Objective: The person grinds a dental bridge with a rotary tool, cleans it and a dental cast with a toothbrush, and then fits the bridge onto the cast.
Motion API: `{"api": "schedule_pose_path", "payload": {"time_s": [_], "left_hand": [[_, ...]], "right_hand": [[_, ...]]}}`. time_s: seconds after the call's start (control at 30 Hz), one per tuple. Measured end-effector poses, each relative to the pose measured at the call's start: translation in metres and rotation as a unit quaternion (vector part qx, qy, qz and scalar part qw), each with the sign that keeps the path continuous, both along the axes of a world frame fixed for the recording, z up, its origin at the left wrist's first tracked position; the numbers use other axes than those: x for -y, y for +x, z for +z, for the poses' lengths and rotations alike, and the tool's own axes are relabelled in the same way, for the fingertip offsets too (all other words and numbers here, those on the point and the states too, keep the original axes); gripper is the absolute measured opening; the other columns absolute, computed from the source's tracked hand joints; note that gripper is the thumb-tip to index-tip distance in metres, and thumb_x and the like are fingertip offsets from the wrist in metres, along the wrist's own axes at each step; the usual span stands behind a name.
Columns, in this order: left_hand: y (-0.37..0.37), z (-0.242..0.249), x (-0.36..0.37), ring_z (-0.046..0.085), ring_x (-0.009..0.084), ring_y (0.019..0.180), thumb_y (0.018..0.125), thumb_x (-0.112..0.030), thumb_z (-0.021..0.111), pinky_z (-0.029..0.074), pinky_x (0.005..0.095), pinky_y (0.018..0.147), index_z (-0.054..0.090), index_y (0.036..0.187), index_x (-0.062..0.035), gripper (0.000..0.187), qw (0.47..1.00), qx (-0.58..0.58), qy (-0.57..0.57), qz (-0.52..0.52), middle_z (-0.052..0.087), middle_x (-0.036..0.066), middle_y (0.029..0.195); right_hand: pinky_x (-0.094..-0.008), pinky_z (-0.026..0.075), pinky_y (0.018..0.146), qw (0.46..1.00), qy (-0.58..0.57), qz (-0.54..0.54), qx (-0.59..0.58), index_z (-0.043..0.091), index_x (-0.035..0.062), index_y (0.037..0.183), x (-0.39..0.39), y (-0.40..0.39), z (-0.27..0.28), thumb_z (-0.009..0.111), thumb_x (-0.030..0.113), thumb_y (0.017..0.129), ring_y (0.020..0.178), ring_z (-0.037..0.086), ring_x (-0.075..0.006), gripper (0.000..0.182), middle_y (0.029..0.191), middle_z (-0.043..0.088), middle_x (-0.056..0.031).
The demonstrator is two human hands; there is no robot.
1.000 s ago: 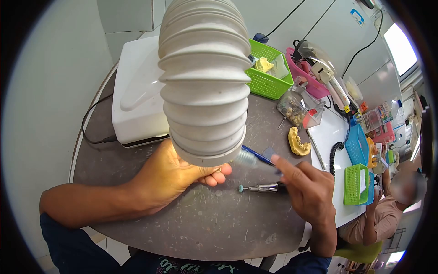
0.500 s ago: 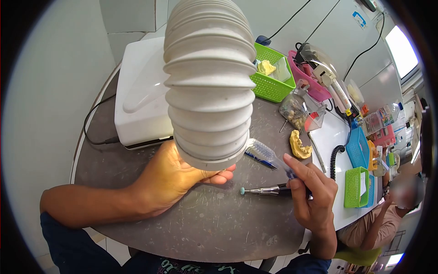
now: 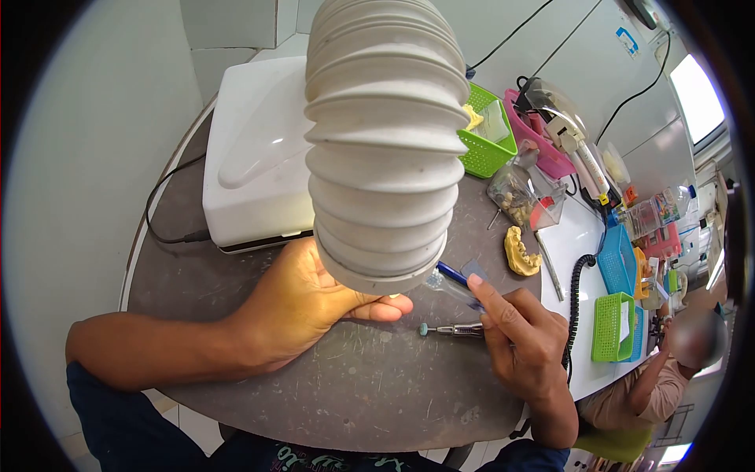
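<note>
My left hand reaches in from the left with its fingers closed, partly hidden behind the mouth of a white corrugated hose. A small pale bit shows at its fingertips; the hose hides most of what it may hold. Pinched in my right hand is a clear-handled toothbrush, its head pointing left to the hose mouth. Close to the brush is a blue pen-like stick. Below the brush, a metal rotary handpiece with a teal stone tip lies on the table, its rear end behind my right hand.
A yellow dental cast sits right of the hose. Behind it stand a clear box of pieces, a green basket and a pink basket. A white machine is at left. Another person sits at far right.
My right hand has moved slightly left, bringing the brush lower and nearer my left fingertips. The view has shifted a little, so the hose appears further right.
</note>
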State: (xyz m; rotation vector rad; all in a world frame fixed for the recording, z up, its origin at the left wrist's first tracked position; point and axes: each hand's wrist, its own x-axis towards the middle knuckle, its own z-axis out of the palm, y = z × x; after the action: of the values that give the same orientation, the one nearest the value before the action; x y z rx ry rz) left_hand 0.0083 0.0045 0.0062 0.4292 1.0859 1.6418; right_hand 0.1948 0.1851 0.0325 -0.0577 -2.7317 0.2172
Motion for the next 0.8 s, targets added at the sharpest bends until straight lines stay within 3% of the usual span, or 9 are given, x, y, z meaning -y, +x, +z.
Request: {"api": "schedule_pose_path", "payload": {"time_s": [0.17,0.23,0.33,0.37,0.43,0.53,0.63,0.73,0.8], "left_hand": [[0.000,-0.004,0.001,0.070,0.0173,0.090,0.093,-0.008,0.065,0.059,0.0254,0.082,0.053,0.118,0.0080,0.032,0.999,-0.030,-0.004,-0.012,0.066,0.018,0.108],[0.001,-0.004,0.002,0.070,0.0162,0.088,0.093,-0.008,0.066,0.059,0.0251,0.080,0.055,0.116,0.0080,0.030,0.999,-0.033,-0.001,-0.009,0.066,0.017,0.105],[0.000,-0.004,0.000,0.069,0.0161,0.088,0.093,-0.008,0.066,0.059,0.0250,0.080,0.056,0.115,0.0076,0.029,1.000,-0.021,0.013,-0.001,0.066,0.015,0.102],[0.000,-0.004,0.000,0.069,0.0161,0.088,0.093,-0.008,0.066,0.059,0.0250,0.080,0.056,0.115,0.0076,0.029,1.000,-0.021,0.013,0.000,0.066,0.015,0.102],[0.000,-0.004,-0.001,0.069,0.0159,0.087,0.093,-0.009,0.066,0.059,0.0250,0.079,0.056,0.115,0.0074,0.029,1.000,-0.016,0.005,0.001,0.066,0.014,0.100],[-0.002,-0.002,0.001,0.069,0.0158,0.087,0.093,-0.010,0.066,0.059,0.0248,0.080,0.056,0.115,0.0070,0.029,1.000,-0.018,0.002,-0.014,0.065,0.015,0.101],[-0.002,-0.004,0.000,0.069,0.0157,0.087,0.093,-0.010,0.066,0.058,0.0244,0.080,0.057,0.115,0.0066,0.029,1.000,-0.021,0.005,-0.006,0.065,0.014,0.100],[0.000,-0.002,0.000,0.069,0.0156,0.086,0.093,-0.010,0.066,0.058,0.0242,0.080,0.056,0.115,0.0061,0.029,1.000,-0.009,-0.007,0.002,0.065,0.013,0.098],[-0.002,-0.004,0.000,0.068,0.0156,0.086,0.093,-0.009,0.065,0.058,0.0242,0.079,0.056,0.116,0.0060,0.029,1.000,-0.013,-0.004,-0.003,0.065,0.013,0.098]], "right_hand": [[-0.0264,0.042,0.044,0.995,-0.020,-0.044,0.092,0.064,0.0078,0.127,0.006,0.003,0.009,0.066,-0.001,0.082,0.050,0.055,-0.0126,0.046,0.067,0.056,-0.0025],[-0.0278,0.043,0.046,0.970,-0.233,0.023,0.070,0.063,0.0057,0.127,-0.003,0.006,0.001,0.064,-0.001,0.085,0.049,0.054,-0.0142,0.042,0.066,0.057,-0.0034],[-0.0287,0.044,0.047,0.953,-0.297,-0.050,0.027,0.064,0.0047,0.125,-0.004,0.009,0.005,0.062,-0.001,0.087,0.049,0.054,-0.0156,0.038,0.065,0.058,-0.0046],[-0.0287,0.044,0.047,0.953,-0.297,-0.049,0.028,0.064,0.0047,0.125,-0.003,0.008,0.006,0.062,-0.001,0.087,0.049,0.054,-0.0156,0.038,0.065,0.058,-0.0046],[-0.0259,0.041,0.048,0.990,-0.134,-0.036,-0.008,0.067,-0.0003,0.118,-0.003,0.005,0.011,0.061,0.000,0.087,0.051,0.054,-0.0135,0.031,0.066,0.060,-0.0069],[-0.0271,0.040,0.048,0.999,-0.042,0.006,0.016,0.069,0.0007,0.115,0.000,0.003,0.017,0.065,-0.002,0.083,0.052,0.053,-0.0142,0.033,0.066,0.059,-0.0074],[-0.0284,0.039,0.047,0.999,0.009,-0.012,-0.052,0.070,0.0026,0.114,-0.004,0.002,0.009,0.068,-0.003,0.078,0.051,0.051,-0.0144,0.037,0.065,0.058,-0.0066],[-0.0279,0.041,0.045,0.997,-0.019,-0.025,-0.077,0.071,0.0114,0.116,0.000,0.006,0.011,0.076,0.001,0.072,0.049,0.054,-0.0137,0.046,0.066,0.059,-0.0033],[-0.0280,0.042,0.045,0.998,0.003,-0.019,-0.057,0.071,0.0106,0.116,-0.003,0.002,0.008,0.076,0.001,0.072,0.050,0.055,-0.0137,0.046,0.066,0.058,-0.0036]]}}
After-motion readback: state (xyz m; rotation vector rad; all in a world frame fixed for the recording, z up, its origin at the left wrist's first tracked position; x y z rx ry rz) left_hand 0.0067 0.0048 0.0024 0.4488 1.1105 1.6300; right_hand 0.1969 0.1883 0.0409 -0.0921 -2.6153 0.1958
